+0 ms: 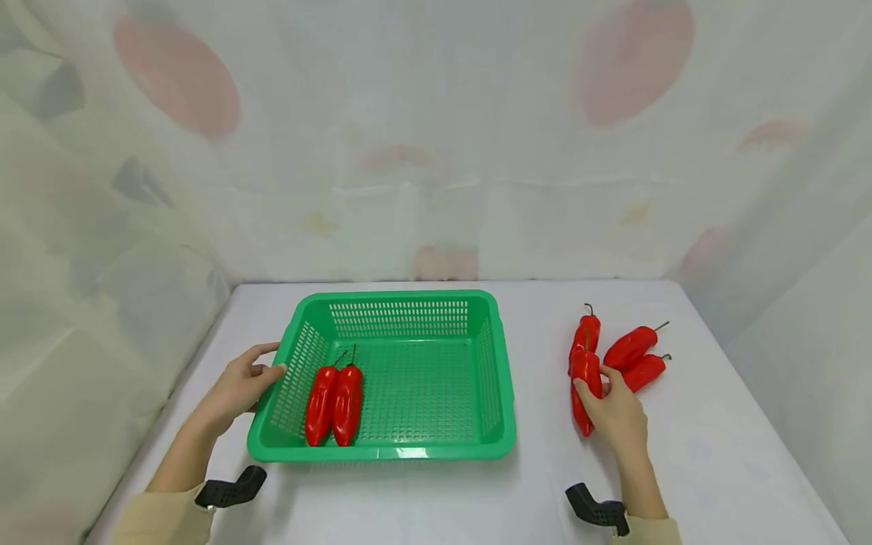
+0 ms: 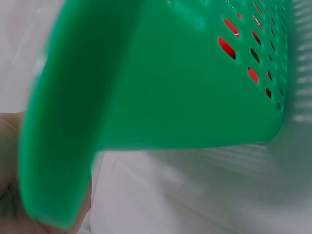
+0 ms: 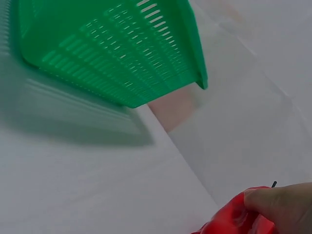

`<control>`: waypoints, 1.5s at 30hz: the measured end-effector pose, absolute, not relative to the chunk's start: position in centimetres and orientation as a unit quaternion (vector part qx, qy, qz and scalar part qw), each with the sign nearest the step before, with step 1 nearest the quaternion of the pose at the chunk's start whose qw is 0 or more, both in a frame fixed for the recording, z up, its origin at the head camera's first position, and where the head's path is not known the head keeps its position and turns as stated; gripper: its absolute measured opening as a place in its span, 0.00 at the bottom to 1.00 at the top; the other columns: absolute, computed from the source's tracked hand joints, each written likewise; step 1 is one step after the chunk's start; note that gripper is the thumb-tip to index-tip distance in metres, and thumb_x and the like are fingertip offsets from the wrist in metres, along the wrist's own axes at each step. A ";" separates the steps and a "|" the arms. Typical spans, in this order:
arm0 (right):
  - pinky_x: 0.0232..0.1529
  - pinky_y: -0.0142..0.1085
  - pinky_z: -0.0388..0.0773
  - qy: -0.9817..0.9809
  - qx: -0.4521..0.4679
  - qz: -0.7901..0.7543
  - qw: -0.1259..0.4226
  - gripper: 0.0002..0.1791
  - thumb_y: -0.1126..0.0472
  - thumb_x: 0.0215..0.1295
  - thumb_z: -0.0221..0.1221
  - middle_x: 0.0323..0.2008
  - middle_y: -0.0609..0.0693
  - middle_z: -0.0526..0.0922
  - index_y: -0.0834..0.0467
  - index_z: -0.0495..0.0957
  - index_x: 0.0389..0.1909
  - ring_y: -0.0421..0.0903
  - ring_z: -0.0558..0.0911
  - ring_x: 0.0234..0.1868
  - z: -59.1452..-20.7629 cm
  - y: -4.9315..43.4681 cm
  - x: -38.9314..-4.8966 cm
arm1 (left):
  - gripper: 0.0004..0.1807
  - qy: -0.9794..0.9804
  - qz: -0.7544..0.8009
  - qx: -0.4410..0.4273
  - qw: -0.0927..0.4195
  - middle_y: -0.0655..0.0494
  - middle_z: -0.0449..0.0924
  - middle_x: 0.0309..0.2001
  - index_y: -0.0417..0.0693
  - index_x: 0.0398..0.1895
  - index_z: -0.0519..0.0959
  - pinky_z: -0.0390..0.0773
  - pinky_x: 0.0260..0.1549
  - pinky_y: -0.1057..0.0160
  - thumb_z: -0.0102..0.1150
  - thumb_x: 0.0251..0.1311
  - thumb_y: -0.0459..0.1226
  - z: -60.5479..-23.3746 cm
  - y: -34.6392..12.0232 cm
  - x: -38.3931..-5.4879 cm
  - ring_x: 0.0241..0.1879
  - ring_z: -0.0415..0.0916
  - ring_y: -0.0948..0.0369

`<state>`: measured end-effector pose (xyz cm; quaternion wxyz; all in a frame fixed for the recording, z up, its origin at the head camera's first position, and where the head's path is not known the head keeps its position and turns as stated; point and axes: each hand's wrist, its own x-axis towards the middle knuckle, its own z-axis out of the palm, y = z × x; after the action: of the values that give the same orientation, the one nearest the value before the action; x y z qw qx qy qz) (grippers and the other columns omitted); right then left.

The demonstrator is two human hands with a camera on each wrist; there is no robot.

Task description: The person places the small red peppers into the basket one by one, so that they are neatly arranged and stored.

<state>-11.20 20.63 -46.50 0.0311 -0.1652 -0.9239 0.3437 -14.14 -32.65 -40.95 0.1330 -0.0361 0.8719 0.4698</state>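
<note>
My left hand (image 1: pixel 241 382) grips the left rim of a green plastic basket (image 1: pixel 381 453), thumb at the rim and fingers round its outer side. Two red peppers (image 1: pixel 347 405) with dark stems lie side by side in the basket's left part. Over on the right, my right hand (image 1: pixel 618 412) pinches a red pepper (image 1: pixel 586 369) between thumb and fingers. That pepper overlaps other red peppers in the head view, including one behind it (image 1: pixel 590 327). In the right wrist view, the thumb presses against the glossy red skin (image 3: pixel 229 217); much of the pepper is out of frame.
Two more red peppers, one farther back (image 1: pixel 630 347) and one nearer (image 1: pixel 646 371), lie just right of my right hand. A white cloth covers the table (image 1: pixel 436 503). Patterned fabric (image 1: pixel 436 219) hangs along the back and both sides.
</note>
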 end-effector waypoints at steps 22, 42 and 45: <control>0.28 0.42 0.80 -0.925 -0.131 0.353 0.052 0.35 0.48 0.60 0.56 0.46 0.66 0.75 0.65 0.61 0.62 0.56 0.77 0.34 -42.7 19.9 -13.2 | 0.34 0.870 0.473 -0.035 0.133 0.38 0.75 0.41 0.42 0.70 0.48 0.82 0.29 0.55 0.46 0.67 0.45 -40.6 -32.2 -14.0 0.30 0.80 0.54; 0.21 0.33 0.76 -0.923 -0.078 0.372 0.064 0.34 0.49 0.61 0.56 0.46 0.62 0.75 0.62 0.60 0.63 0.51 0.77 0.28 -38.2 17.2 -15.5 | 0.34 0.874 0.467 -0.040 0.131 0.38 0.75 0.40 0.43 0.70 0.49 0.82 0.28 0.55 0.47 0.66 0.45 -40.4 -32.4 -14.2 0.30 0.80 0.54; 0.23 0.35 0.78 -0.921 -0.064 0.378 0.062 0.34 0.50 0.61 0.56 0.47 0.63 0.74 0.63 0.60 0.63 0.54 0.78 0.33 -37.6 16.6 -15.9 | 0.34 0.873 0.468 -0.042 0.134 0.37 0.74 0.40 0.44 0.70 0.49 0.82 0.28 0.55 0.47 0.66 0.45 -40.4 -32.5 -14.3 0.30 0.80 0.54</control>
<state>-15.88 16.56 -37.58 0.0622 -0.0636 -0.9215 0.3781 -14.25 -32.46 -40.44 0.1337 -0.0416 0.8727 0.4678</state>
